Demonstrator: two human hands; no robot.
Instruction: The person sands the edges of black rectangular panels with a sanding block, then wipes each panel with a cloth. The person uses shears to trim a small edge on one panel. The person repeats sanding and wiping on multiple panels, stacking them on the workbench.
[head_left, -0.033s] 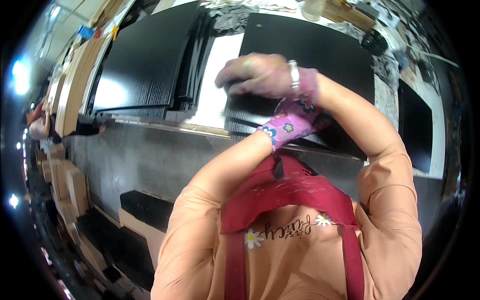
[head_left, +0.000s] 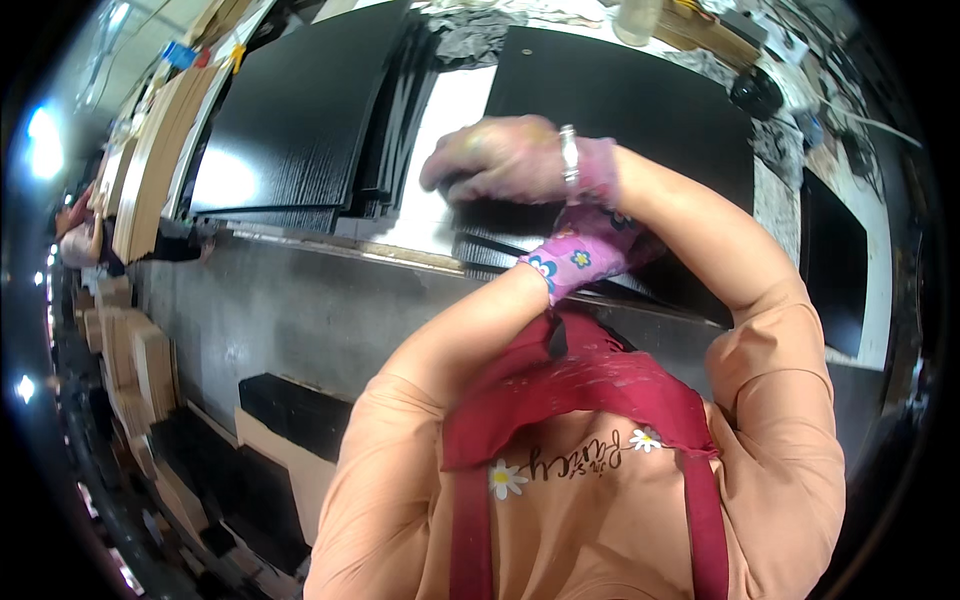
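Fingers (head_left: 447, 162) of right hand (head_left: 502, 158) curled over black panel (head_left: 625, 95), grip unclear; left hand (head_left: 592, 248) crossed beneath, fingers hidden, perhaps for bracing.

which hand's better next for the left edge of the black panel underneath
Likely right: the pink-gloved right hand overlaps that edge of the flat black panel; the purple-gloved left hand is farther right, partly hidden.

A crumpled grey cloth (head_left: 472, 40) and a clear container (head_left: 637, 20) sit at the far side of the tabletop (head_left: 460, 100), a round black object (head_left: 756, 93) and pale cable (head_left: 870, 119) to their right; at left, a co-worker (head_left: 82, 250) appears partly behind stacked tan boards (head_left: 160, 165).
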